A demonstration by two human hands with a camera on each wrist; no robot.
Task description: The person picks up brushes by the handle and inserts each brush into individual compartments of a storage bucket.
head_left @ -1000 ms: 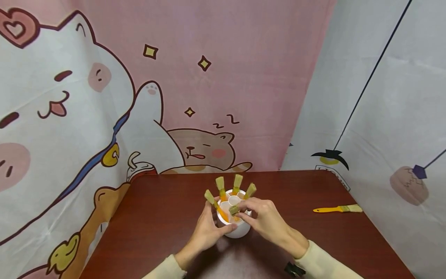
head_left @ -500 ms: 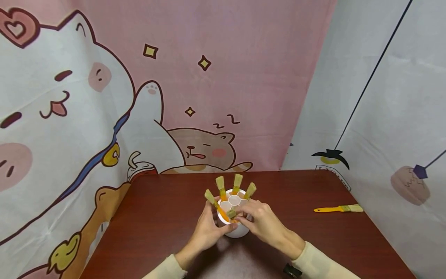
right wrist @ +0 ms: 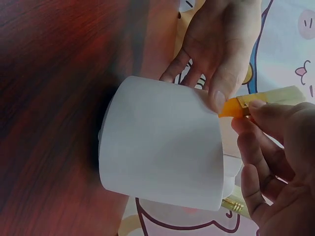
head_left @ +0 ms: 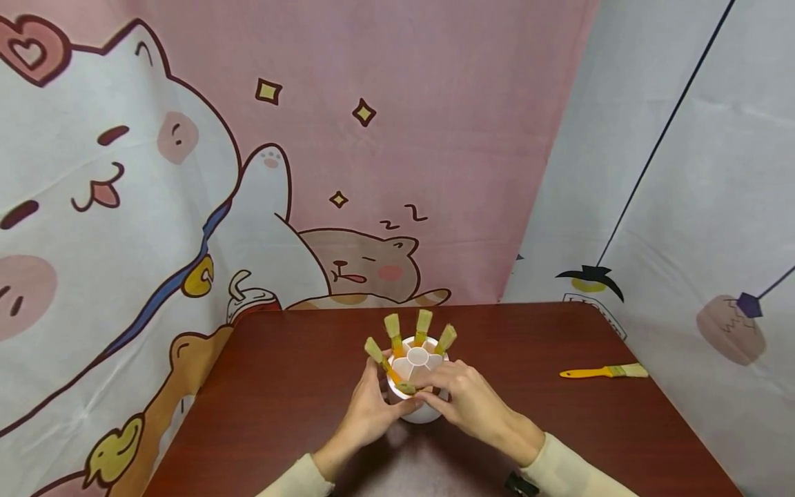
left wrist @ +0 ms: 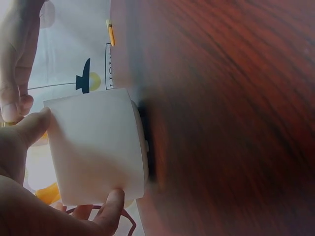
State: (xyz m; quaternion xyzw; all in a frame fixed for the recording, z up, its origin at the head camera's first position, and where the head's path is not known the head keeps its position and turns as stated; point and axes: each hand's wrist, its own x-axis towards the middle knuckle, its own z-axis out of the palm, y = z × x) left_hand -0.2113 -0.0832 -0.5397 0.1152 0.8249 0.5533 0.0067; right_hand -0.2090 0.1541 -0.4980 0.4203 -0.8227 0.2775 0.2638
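A white round holder [head_left: 425, 415] with a compartmented top stands on the table. My left hand [head_left: 366, 414] grips its left side, thumb at the near rim and fingers around the wall. Between thumb and fingers my right hand [head_left: 475, 408] pinches a paintbrush [right wrist: 275, 97] by its metal ferrule. That brush's bristles point up and out, and its orange handle goes down behind the holder's rim at the near side; the lower handle is hidden. Several more paintbrushes, such as one at the back [head_left: 424, 326], stand bristles up in the other compartments.
Another paintbrush [head_left: 596, 373] with a yellow-orange handle lies at the right of the dark red wooden table [head_left: 298, 359]. A black object [head_left: 520, 484] is beside the right sleeve. Printed cloth [head_left: 466, 152] hangs behind the table and along its sides.
The right hand has lowered the pinched paintbrush into the near compartment and shifted it left, its bristles now leaning toward the left thumb. The left hand keeps its grip.
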